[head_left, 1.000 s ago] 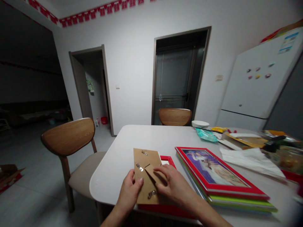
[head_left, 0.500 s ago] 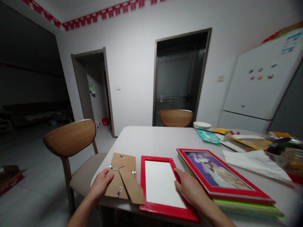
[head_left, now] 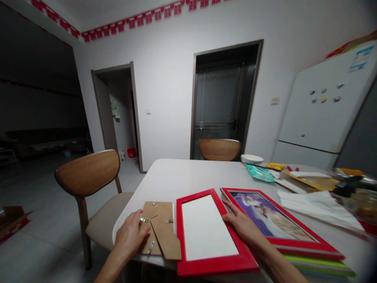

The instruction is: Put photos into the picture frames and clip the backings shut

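Note:
A red picture frame (head_left: pixel 188 199) lies face down on the white table (head_left: pixel 188 175), its white inner panel showing. My right hand (head_left: pixel 243 226) rests against its right edge, fingers curled over the rim. Left of the frame lies the brown backing board (head_left: pixel 160 224) with small metal clips and a fold-out stand. My left hand (head_left: pixel 129 236) lies on that board's left side, fingers bent down onto it. To the right, a stack of frames has a red frame with a photo (head_left: pixel 273 220) on top.
A wooden chair (head_left: pixel 88 175) stands at the table's left, another (head_left: pixel 220 148) at the far end. White paper (head_left: pixel 318 202), a teal packet (head_left: pixel 259 173), a white bowl (head_left: pixel 251 158) and clutter cover the right side. A white fridge (head_left: pixel 321 118) stands at the right.
The backing board has come off the red frame and now lies to its left under my left hand. My right hand moved to the frame's right edge, and the frame tilted up slightly.

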A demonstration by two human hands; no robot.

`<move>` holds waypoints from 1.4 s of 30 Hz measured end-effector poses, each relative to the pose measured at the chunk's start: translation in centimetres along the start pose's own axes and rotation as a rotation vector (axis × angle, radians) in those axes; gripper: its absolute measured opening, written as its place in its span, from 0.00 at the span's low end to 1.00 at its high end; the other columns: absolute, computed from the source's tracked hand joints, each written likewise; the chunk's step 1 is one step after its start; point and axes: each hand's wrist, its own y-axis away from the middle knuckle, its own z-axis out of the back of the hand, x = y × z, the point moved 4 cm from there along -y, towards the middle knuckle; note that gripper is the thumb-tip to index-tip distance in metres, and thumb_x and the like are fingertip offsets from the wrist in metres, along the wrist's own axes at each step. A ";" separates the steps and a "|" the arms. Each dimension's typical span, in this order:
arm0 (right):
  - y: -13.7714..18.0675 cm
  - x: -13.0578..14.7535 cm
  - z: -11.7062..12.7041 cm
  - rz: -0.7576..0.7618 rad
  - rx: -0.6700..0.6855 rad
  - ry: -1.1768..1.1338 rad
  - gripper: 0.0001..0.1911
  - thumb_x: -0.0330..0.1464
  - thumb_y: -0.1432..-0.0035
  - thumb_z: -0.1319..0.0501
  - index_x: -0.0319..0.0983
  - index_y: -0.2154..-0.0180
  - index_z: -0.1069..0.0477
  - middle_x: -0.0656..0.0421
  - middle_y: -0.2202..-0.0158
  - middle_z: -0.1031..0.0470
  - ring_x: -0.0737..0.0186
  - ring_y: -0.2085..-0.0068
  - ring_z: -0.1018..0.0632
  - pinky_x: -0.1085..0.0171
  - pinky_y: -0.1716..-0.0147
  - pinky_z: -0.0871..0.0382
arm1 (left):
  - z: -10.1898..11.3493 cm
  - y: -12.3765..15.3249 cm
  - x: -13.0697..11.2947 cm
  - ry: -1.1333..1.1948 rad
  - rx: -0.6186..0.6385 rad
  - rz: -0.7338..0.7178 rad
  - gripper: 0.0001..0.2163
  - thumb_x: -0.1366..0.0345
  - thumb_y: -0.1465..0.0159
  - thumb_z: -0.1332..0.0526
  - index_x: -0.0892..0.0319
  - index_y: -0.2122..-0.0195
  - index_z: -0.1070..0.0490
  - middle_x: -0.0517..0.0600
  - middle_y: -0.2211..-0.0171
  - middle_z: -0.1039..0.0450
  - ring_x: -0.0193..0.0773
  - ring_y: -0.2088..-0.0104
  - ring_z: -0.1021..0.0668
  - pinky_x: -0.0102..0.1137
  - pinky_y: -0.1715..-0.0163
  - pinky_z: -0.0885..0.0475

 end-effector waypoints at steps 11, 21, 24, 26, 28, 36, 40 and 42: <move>2.9 4.4 -2.5 0.094 0.014 -0.218 0.36 0.29 0.58 0.44 0.43 0.45 0.52 0.57 0.63 0.28 0.68 0.75 0.26 0.70 0.78 0.32 | -3.5 5.6 -14.8 0.440 0.267 -0.431 0.30 0.60 0.47 0.42 0.64 0.45 0.49 0.58 0.43 0.51 0.49 0.44 0.47 0.43 0.46 0.49; 1.4 0.8 0.5 0.157 -0.027 0.346 0.31 0.30 0.55 0.49 0.36 0.46 0.50 0.58 0.71 0.27 0.65 0.74 0.26 0.67 0.75 0.34 | -0.1 3.6 -10.0 0.577 -0.125 -0.197 0.22 0.71 0.46 0.49 0.60 0.48 0.47 0.53 0.61 0.32 0.39 0.67 0.26 0.29 0.71 0.29; 0.4 -0.8 1.4 0.264 -0.109 0.653 0.29 0.27 0.57 0.49 0.33 0.49 0.43 0.51 0.59 0.29 0.58 0.60 0.27 0.63 0.60 0.36 | -0.1 3.6 -5.8 0.538 -0.114 -0.086 0.19 0.67 0.45 0.49 0.60 0.51 0.43 0.53 0.57 0.33 0.42 0.61 0.27 0.32 0.65 0.30; -0.3 -2.0 1.5 0.311 -0.133 0.813 0.28 0.27 0.57 0.50 0.31 0.50 0.41 0.49 0.52 0.34 0.56 0.53 0.31 0.61 0.53 0.41 | -0.7 3.9 -3.7 0.456 -0.068 -0.071 0.18 0.65 0.45 0.48 0.60 0.52 0.41 0.52 0.56 0.33 0.43 0.57 0.29 0.34 0.60 0.33; -0.7 -2.9 1.2 0.324 -0.137 0.938 0.28 0.27 0.55 0.51 0.30 0.49 0.42 0.47 0.51 0.35 0.55 0.52 0.32 0.60 0.51 0.43 | -1.4 4.4 -2.4 0.364 -0.016 -0.073 0.17 0.63 0.44 0.48 0.59 0.53 0.40 0.52 0.56 0.32 0.43 0.56 0.29 0.34 0.58 0.34; -0.6 -3.3 0.5 0.420 -0.150 1.163 0.22 0.27 0.54 0.51 0.31 0.54 0.36 0.47 0.57 0.30 0.55 0.55 0.30 0.60 0.54 0.41 | -1.5 5.0 -2.4 0.057 -0.030 -0.190 0.15 0.63 0.45 0.47 0.59 0.56 0.35 0.53 0.59 0.31 0.44 0.56 0.30 0.38 0.57 0.35; -0.4 -2.4 -0.5 0.537 -0.216 1.059 0.21 0.28 0.54 0.49 0.32 0.56 0.34 0.47 0.54 0.33 0.54 0.53 0.33 0.58 0.52 0.44 | -1.8 5.3 -3.6 0.078 0.009 -0.295 0.19 0.65 0.47 0.45 0.60 0.52 0.38 0.56 0.51 0.36 0.46 0.50 0.35 0.41 0.51 0.40; -0.5 -2.2 -2.0 0.531 -0.174 0.887 0.22 0.30 0.53 0.49 0.33 0.54 0.36 0.48 0.55 0.32 0.57 0.57 0.30 0.59 0.54 0.41 | -2.1 5.5 -4.7 0.100 0.066 -0.357 0.22 0.66 0.48 0.44 0.60 0.51 0.39 0.56 0.48 0.40 0.46 0.47 0.39 0.42 0.49 0.43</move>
